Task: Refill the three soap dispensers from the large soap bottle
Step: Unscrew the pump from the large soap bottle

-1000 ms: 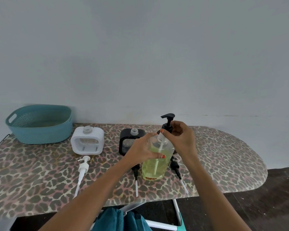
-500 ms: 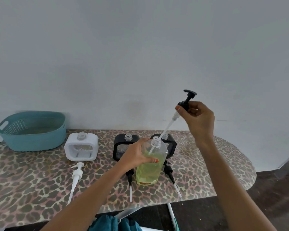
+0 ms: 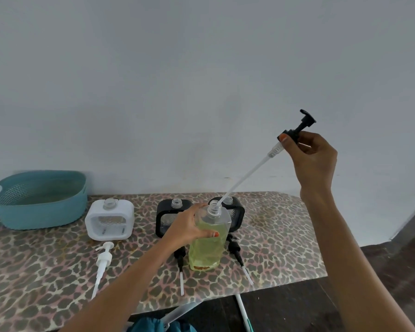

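The large clear soap bottle (image 3: pixel 207 245), about half full of yellow-green soap, stands on the board with my left hand (image 3: pixel 188 227) gripping its shoulder. My right hand (image 3: pixel 313 159) holds its black pump (image 3: pixel 297 128) up and to the right; the pump's long tube (image 3: pixel 244 178) still has its tip in the bottle's neck. Behind stand a white dispenser (image 3: pixel 109 219) and two black dispensers (image 3: pixel 168 216) (image 3: pixel 236 209), all with open necks. Their removed pumps lie in front: one white pump (image 3: pixel 103 262), two black pumps (image 3: pixel 180 259) (image 3: pixel 236 250).
A leopard-print ironing board (image 3: pixel 280 243) carries everything, and its edge runs close in front of the pumps. A teal perforated basket (image 3: pixel 37 197) sits at the back left against the wall. Dark floor shows at the right.
My right hand has unscrewed the black pump and drawn it up and rightward, pulling most of its tube out of the bottle. My left hand has kept the bottle steady.
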Tool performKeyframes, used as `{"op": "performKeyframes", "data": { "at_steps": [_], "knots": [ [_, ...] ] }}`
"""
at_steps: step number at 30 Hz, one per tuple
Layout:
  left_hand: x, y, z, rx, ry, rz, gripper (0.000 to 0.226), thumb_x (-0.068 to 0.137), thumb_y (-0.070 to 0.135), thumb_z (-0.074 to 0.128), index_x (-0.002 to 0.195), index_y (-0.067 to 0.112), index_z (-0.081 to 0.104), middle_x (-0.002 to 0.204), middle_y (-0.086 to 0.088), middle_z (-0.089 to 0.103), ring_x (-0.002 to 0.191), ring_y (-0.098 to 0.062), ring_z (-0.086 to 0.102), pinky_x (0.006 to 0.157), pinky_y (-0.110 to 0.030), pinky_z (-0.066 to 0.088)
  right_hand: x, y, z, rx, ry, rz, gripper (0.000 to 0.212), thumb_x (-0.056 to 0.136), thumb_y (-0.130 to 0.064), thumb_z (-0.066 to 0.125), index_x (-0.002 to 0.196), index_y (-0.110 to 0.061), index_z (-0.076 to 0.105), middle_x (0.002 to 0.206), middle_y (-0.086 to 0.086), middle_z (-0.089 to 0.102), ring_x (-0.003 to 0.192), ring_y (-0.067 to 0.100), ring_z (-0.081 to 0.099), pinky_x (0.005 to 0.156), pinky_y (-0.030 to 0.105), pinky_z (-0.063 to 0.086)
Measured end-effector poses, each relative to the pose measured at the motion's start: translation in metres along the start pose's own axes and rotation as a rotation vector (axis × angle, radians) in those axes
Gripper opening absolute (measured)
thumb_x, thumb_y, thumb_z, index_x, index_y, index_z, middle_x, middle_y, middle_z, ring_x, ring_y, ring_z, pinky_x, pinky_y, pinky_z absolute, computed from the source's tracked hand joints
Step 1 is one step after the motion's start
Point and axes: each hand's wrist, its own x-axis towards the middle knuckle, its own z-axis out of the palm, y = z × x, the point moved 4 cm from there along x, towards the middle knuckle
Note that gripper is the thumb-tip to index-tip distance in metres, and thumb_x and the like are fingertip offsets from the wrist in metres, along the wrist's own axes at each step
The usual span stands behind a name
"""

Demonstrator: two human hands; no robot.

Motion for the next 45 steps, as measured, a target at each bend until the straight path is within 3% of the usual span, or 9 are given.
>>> {"op": "performKeyframes", "data": {
  "at_steps": [5, 15, 22, 25, 27, 32, 35, 39, 45],
  "knots": [
    [0.0, 0.0, 0.0, -0.003, -0.005, 0.001, 0.091, 0.056, 0.034, 0.083, 0.134, 0.021, 0.038, 0.131, 0.003, 0.05, 0.11, -0.006, 0.048, 0.092, -0.02, 0.041, 0.0, 0.006, -0.005, 0.03, 0.013, 0.045, 0.017, 0.072, -0.03, 0.077, 0.082, -0.022, 0.065, 0.078, -0.012, 0.069, 0.071, 0.0, 0.064, 0.063, 0.009, 0.047],
    [0.0, -0.003, 0.0, -0.026, -0.008, -0.029, 0.095, 0.051, 0.037, 0.084, 0.133, 0.021, 0.039, 0.132, 0.0, 0.051, 0.117, -0.015, 0.051, 0.101, -0.037, 0.044, -0.001, 0.016, -0.014, 0.037, 0.04, 0.071, 0.015, 0.073, -0.031, 0.076, 0.079, -0.024, 0.064, 0.074, -0.017, 0.068, 0.071, -0.002, 0.064, 0.064, 0.009, 0.047],
    [-0.002, 0.0, -0.001, 0.005, 0.002, -0.023, 0.099, 0.047, 0.042, 0.081, 0.134, 0.019, 0.038, 0.132, 0.0, 0.051, 0.115, -0.014, 0.052, 0.099, -0.034, 0.043, 0.005, 0.041, -0.048, 0.053, 0.169, 0.138, 0.026, 0.07, -0.036, 0.076, 0.088, -0.018, 0.069, 0.082, -0.008, 0.07, 0.073, 0.001, 0.064, 0.078, 0.021, 0.052],
    [-0.002, 0.001, -0.001, 0.005, 0.01, -0.008, 0.097, 0.049, 0.039, 0.082, 0.134, 0.017, 0.038, 0.131, 0.0, 0.051, 0.115, -0.015, 0.052, 0.1, -0.036, 0.044, 0.008, 0.072, -0.074, -0.014, 0.249, 0.231, 0.037, 0.072, -0.037, 0.075, 0.096, -0.009, 0.068, 0.087, 0.0, 0.069, 0.071, 0.004, 0.063, 0.079, 0.023, 0.051],
    [-0.002, 0.001, -0.001, 0.026, 0.02, 0.004, 0.092, 0.053, 0.034, 0.082, 0.133, 0.017, 0.039, 0.125, 0.006, 0.052, 0.109, -0.011, 0.053, 0.093, -0.026, 0.045, 0.004, 0.104, -0.091, -0.11, 0.301, 0.334, 0.039, 0.075, -0.037, 0.073, 0.097, -0.006, 0.067, 0.084, 0.003, 0.067, 0.073, 0.01, 0.062, 0.075, 0.024, 0.05],
    [-0.003, 0.004, -0.002, 0.048, 0.02, 0.008, 0.094, 0.048, 0.042, 0.08, 0.131, 0.021, 0.041, 0.113, 0.013, 0.054, 0.097, -0.004, 0.056, 0.075, -0.007, 0.042, -0.027, 0.189, -0.125, -0.353, 0.295, 0.583, 0.026, 0.079, -0.032, 0.07, 0.077, -0.006, 0.066, 0.062, 0.005, 0.058, 0.05, 0.011, 0.047, 0.036, 0.007, 0.034],
    [-0.003, 0.005, -0.002, 0.045, 0.031, 0.005, 0.098, 0.043, 0.047, 0.077, 0.13, 0.023, 0.041, 0.112, 0.015, 0.054, 0.097, -0.003, 0.056, 0.071, -0.004, 0.041, -0.04, 0.233, -0.137, -0.377, 0.274, 0.754, 0.026, 0.078, -0.026, 0.072, 0.074, -0.002, 0.065, 0.056, 0.006, 0.053, 0.049, 0.014, 0.045, 0.046, 0.021, 0.038],
    [-0.001, 0.001, -0.001, 0.067, 0.046, 0.007, 0.097, 0.045, 0.046, 0.077, 0.132, 0.023, 0.041, 0.118, 0.013, 0.052, 0.098, -0.004, 0.056, 0.074, -0.007, 0.042, -0.051, 0.27, -0.142, -0.42, 0.25, 0.864, 0.031, 0.077, -0.028, 0.073, 0.064, -0.001, 0.063, 0.054, 0.006, 0.054, 0.047, 0.015, 0.047, 0.046, 0.026, 0.039],
    [0.0, 0.0, 0.0, 0.025, 0.038, 0.004, 0.094, 0.047, 0.038, 0.079, 0.132, 0.021, 0.041, 0.119, 0.011, 0.055, 0.095, 0.002, 0.056, 0.066, -0.003, 0.044, -0.067, 0.293, -0.143, -0.523, 0.144, 0.867, 0.044, 0.078, -0.037, 0.071, 0.105, -0.004, 0.064, 0.077, 0.01, 0.065, 0.05, 0.013, 0.053, 0.046, 0.025, 0.043]
  ]
}}
